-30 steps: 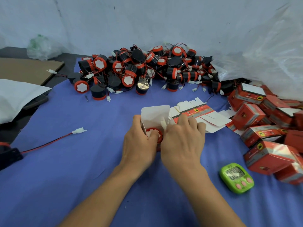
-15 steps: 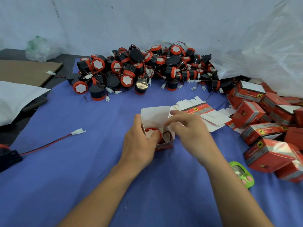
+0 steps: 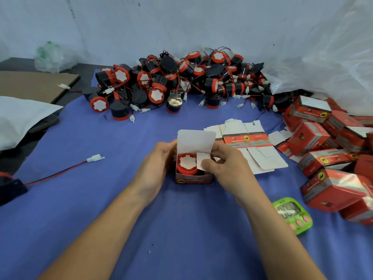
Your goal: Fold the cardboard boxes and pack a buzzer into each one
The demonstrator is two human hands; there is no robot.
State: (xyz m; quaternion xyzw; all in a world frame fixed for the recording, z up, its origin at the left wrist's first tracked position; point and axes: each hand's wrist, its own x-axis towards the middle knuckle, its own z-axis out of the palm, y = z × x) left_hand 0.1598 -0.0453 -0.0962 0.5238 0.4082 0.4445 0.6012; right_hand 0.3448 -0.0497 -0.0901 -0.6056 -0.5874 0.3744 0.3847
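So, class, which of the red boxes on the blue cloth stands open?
The box between the left hand and right hand: its white lid flap stands up and a buzzer shows inside. The boxes heaped at right are closed.

Right hand [image 3: 224, 166] off the buzzer [image 3: 187, 163] — now on the side flap [image 3: 202, 159].

Open box [image 3: 193, 179]: thin cardboard, glossy red print outside, matt white inside | buzzer [image 3: 187, 163]: smooth red plastic rim, matt white face | table cover [image 3: 121, 219]: matt blue cloth, lightly creased | packed boxes [image 3: 333, 188]: glossy, catching light | timer [image 3: 292, 216]: shiny green plastic | bag [image 3: 323, 57]: crinkled clear plastic film | sheet [image 3: 30, 85]: matt brown cardboard
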